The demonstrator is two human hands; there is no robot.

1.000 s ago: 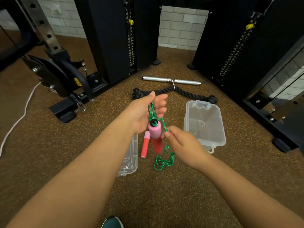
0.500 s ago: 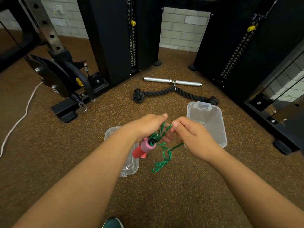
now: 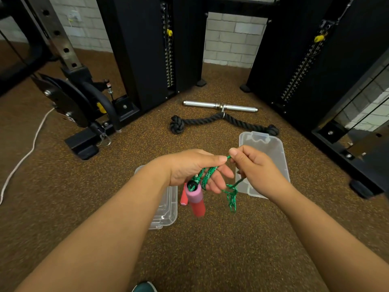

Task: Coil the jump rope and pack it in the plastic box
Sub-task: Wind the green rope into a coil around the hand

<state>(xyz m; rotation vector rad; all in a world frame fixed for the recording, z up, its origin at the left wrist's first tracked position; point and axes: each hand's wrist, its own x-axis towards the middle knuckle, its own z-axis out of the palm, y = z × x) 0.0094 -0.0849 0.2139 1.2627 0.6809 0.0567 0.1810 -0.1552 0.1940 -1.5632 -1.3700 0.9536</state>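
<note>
My left hand [image 3: 193, 167] grips loops of the green jump rope [image 3: 207, 175] in mid-air, and a pink and red handle [image 3: 195, 200] hangs from them just below the palm. My right hand [image 3: 254, 169] pinches the same rope at its fingertips, close to my left thumb. A tangle of rope [image 3: 231, 196] dangles under the right hand. The second handle [image 3: 183, 197] lies on the floor, mostly hidden. The clear plastic box [image 3: 271, 148] sits on the floor behind my right hand. Its lid [image 3: 166, 211] lies under my left wrist.
A thick black rope attachment [image 3: 210, 120] and a steel bar [image 3: 219, 106] lie on the brown rubber floor beyond the box. Black weight-stack columns [image 3: 147, 49] rise behind and at the right. A machine base [image 3: 84, 144] and a white cable [image 3: 27, 152] are on the left.
Both hands have stayed close together at the rope. The handle that stuck out to the left half a second ago now hangs straight down, and the dangling tangle has shortened.
</note>
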